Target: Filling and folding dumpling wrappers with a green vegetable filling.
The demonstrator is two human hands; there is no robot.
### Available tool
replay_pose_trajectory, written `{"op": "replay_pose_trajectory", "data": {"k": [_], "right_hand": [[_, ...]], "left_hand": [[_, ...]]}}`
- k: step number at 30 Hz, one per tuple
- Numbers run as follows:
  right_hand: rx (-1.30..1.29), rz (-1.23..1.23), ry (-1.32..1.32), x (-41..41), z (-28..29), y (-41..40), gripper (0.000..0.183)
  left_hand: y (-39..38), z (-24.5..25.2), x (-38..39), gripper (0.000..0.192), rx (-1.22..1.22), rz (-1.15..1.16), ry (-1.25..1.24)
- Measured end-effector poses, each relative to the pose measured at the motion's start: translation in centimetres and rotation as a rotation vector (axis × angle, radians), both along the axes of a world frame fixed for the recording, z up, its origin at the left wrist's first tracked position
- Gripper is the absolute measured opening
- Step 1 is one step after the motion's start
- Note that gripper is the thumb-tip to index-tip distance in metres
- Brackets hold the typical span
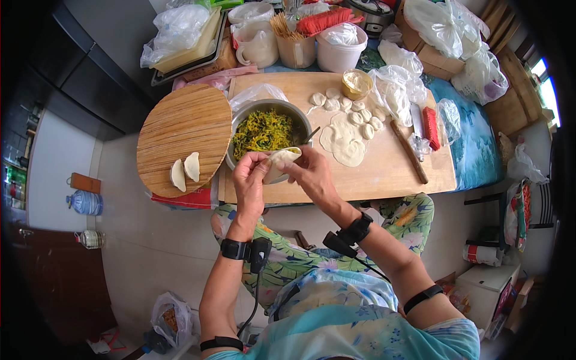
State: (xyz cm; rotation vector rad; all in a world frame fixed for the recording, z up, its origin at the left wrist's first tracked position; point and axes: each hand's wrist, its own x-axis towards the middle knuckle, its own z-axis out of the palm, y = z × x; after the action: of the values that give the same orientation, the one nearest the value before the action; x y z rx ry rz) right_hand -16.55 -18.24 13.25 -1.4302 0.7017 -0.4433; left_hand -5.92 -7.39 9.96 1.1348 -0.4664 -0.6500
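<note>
My left hand (253, 173) and my right hand (312, 168) together hold a folded dough wrapper (284, 156) by its edges, above the near rim of a metal bowl. A little yellow filling shows in the fold. The bowl (302, 116) holds a yellow and green shredded filling (263, 130) and a utensil whose handle (313, 134) leans on the right rim. Two folded dumplings (192, 167) lie on a round wooden board (184, 121) at the left. Flat dough wrappers (344, 139) lie right of the bowl, with several small dough pieces (356, 118) behind them.
A rolling pin (409, 152), a cleaver (416, 119) and a red brush (431, 128) lie at the right of the wooden work board (378, 182). A small tub of flour (357, 84) stands near its back edge. Plastic bags (396, 90), a white bucket (342, 49) and other containers stand behind.
</note>
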Motion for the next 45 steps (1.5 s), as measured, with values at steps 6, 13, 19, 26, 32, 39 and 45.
{"op": "replay_pose_trajectory", "data": {"k": [6,13,19,26,32,39,45], "right_hand": [[0.033,-0.018,-0.114,0.0,-1.3,0.8,0.019],[-0.256,-0.027,-0.112,0.2,-2.2,0.7,0.023],[-0.392,-0.058,-0.148,0.2,-1.3,0.9,0.034],[-0.514,-0.019,-0.136,0.1,-0.8,0.6,0.032],[-0.480,0.034,-0.155,0.1,-1.5,-0.2,0.029],[-0.447,0.055,-0.153,0.5,-1.4,-0.5,0.027],[-0.074,-0.035,-0.047,0.1,-1.1,0.2,0.015]], "left_hand": [[-0.4,2.2,-0.9,0.013,0.054,0.025,0.043],[-0.2,0.8,-0.5,0.018,0.066,0.029,-0.080],[-0.2,0.9,-0.4,0.015,0.052,0.041,-0.119],[-0.1,1.3,-0.3,0.013,0.107,0.010,-0.204],[-0.4,2.2,-0.5,0.013,0.084,-0.003,-0.158],[-0.1,1.2,0.1,0.008,0.129,-0.033,-0.267],[-0.4,1.5,-0.4,0.009,-0.001,0.036,-0.121]]}}
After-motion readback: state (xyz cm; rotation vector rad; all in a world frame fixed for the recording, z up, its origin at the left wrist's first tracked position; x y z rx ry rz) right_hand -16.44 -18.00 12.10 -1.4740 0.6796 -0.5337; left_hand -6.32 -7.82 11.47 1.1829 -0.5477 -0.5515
